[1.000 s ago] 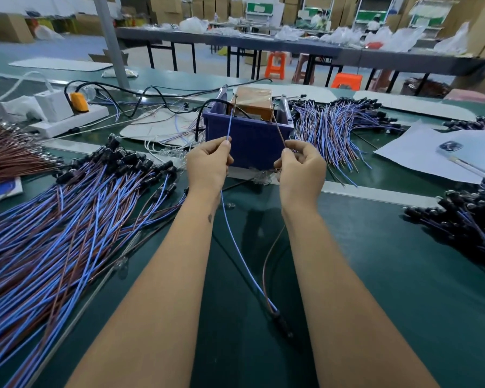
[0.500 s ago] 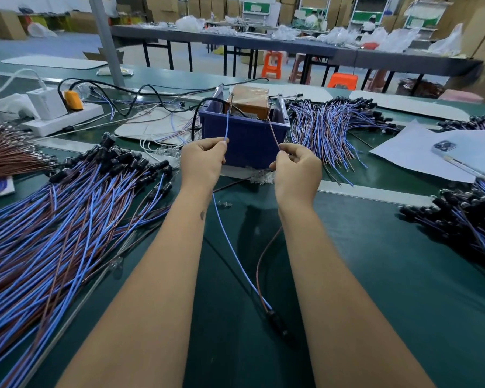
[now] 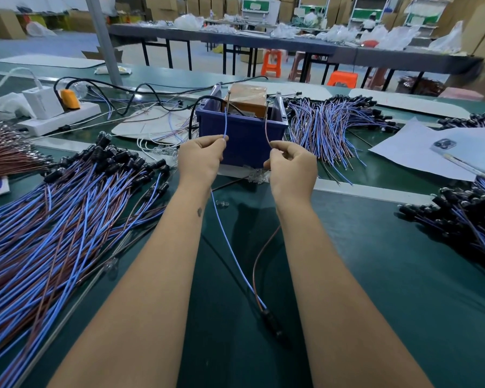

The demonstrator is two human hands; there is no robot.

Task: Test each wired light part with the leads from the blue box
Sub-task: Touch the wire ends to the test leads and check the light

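With the left hand [image 3: 200, 158] pinching the blue wire [image 3: 225, 127] and the right hand [image 3: 290, 166] the brown wire [image 3: 267, 130], each grip should press its bare tip steadily against the leads in the blue box [image 3: 241, 135] at centre frame.

No legible text, label, brand or number anywhere in view; brown carton [image 3: 248, 99] inside the blue box [image 3: 242, 135] shows no readable print; green-and-white signs [image 3: 256, 7] far behind the blue box are too blurred to read.
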